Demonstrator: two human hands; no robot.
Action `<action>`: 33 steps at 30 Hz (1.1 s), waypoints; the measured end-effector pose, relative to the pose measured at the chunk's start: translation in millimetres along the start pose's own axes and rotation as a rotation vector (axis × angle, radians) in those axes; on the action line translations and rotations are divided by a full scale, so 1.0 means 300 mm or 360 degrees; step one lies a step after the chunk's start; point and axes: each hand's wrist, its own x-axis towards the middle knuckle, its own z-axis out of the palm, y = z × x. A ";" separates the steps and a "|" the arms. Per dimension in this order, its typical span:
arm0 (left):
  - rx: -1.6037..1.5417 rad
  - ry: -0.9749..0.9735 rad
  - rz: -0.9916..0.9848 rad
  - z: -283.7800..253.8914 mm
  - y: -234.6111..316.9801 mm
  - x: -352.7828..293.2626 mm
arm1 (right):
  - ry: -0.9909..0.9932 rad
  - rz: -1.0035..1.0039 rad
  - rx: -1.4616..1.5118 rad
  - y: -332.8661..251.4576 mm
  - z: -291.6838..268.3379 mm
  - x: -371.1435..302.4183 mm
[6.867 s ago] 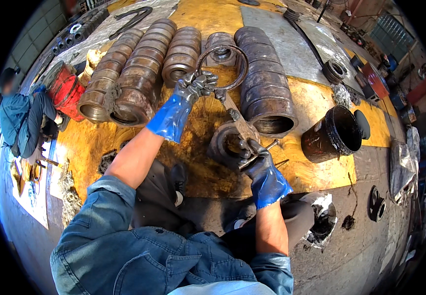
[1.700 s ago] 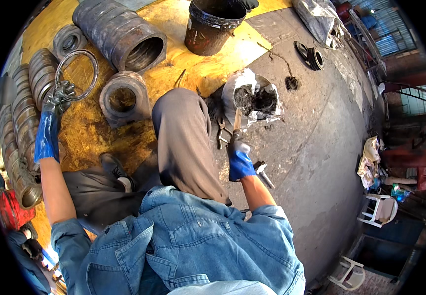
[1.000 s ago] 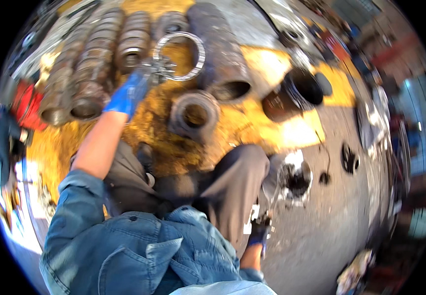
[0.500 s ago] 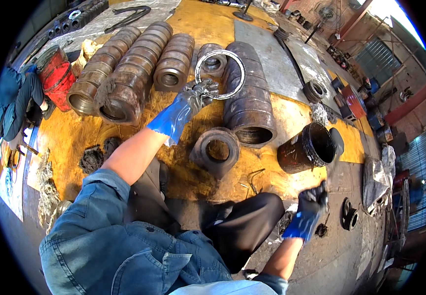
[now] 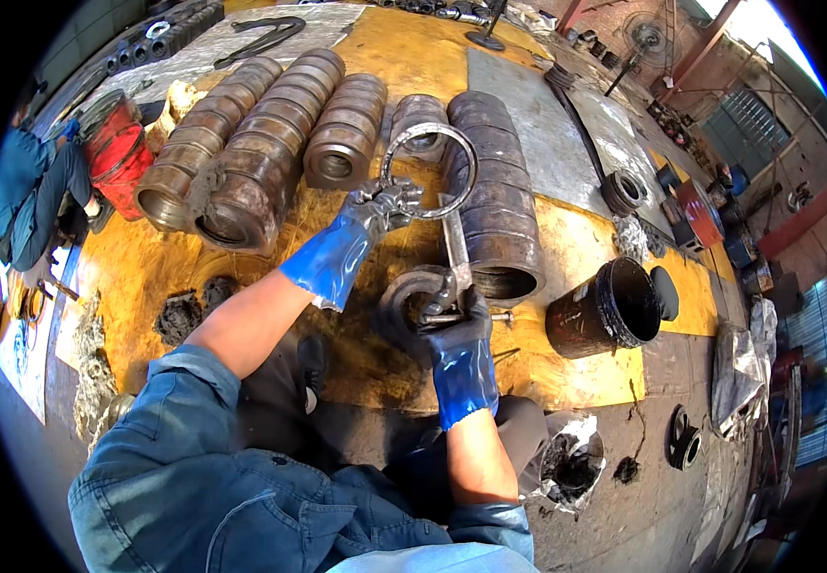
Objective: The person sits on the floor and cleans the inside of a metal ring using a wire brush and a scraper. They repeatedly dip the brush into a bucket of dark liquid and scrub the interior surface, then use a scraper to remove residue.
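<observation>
Lower edge: the wearer's denim jacket, with a bare forearm reaching forward on either side.
White bag: an open bag with black contents, on the grey floor beside the right knee.
Right hand: blue-and-black gloved hand, fingers curled closed around a flat scraper, its blade directed away from the wearer; a metal rod with a knobbed end lies crosswise at the same fingers.
Bored block: a thick, dark metal block on the yellow sheet, partly hidden by the right hand.
Left hand: matching gloved hand, fingers closed on the near left side of a thin metal ring.
Metal ring: the ring, raised above the sheet and tilted toward the camera; the scraper's tip meets its lower edge in view, though contact cannot be told.
Bucket: dark and open-topped, right of the block.
Stacks: rows of brown cylindrical parts, lying beyond the hands.
Far left: a seated co-worker near a red container.
Background: a standing fan.
</observation>
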 end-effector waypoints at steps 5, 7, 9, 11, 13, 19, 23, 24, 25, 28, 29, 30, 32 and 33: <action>0.0493 -0.0161 0.0094 -0.016 -0.034 0.004 | 0.0020 -0.0490 -0.0512 -0.162 -0.065 0.050; 0.0677 -0.0228 0.0123 -0.018 -0.044 -0.005 | -0.0043 -0.0524 -0.0610 -0.197 -0.060 0.045; 0.0823 -0.0263 0.0125 -0.002 -0.064 -0.025 | -0.0184 -0.0636 -0.0698 -0.227 -0.089 0.045; 0.1026 -0.0264 0.0191 -0.004 -0.074 -0.042 | -0.0160 -0.0829 -0.0878 -0.195 -0.070 0.020; 0.1248 -0.0282 0.0274 -0.002 -0.080 -0.063 | -0.0088 -0.1054 -0.1063 -0.170 -0.069 0.014; 0.1645 -0.0340 0.0402 -0.091 -0.134 -0.015 | -0.0304 -0.1006 -0.1607 -0.105 -0.115 0.020; 0.0604 0.0015 -0.0188 -0.100 -0.131 0.046 | -0.0367 -0.0812 -0.1675 -0.080 -0.123 0.000; -0.0333 0.0204 -0.0539 -0.136 -0.145 0.088 | -0.0338 -0.0754 -0.1599 -0.079 -0.102 -0.025; -0.0043 0.0174 -0.0381 -0.131 -0.147 0.085 | -0.0298 -0.0706 -0.1517 -0.094 -0.077 -0.064; 0.1091 -0.0044 0.0250 -0.020 -0.124 -0.003 | -0.0259 -0.0624 -0.1436 -0.193 -0.078 -0.116; 0.0994 -0.0033 0.0180 -0.015 -0.105 -0.010 | -0.0239 -0.0583 -0.1417 -0.203 -0.081 -0.118; 0.0895 -0.0025 0.0107 -0.006 -0.087 -0.012 | -0.0121 -0.0539 -0.1318 -0.206 -0.084 -0.108; 0.0554 -0.0085 -0.0062 -0.016 -0.076 0.012 | 0.0116 -0.0452 -0.1108 -0.218 -0.089 -0.077; 0.0488 -0.0152 -0.0103 -0.017 -0.075 0.027 | 0.0143 -0.0423 -0.1006 -0.231 -0.096 -0.055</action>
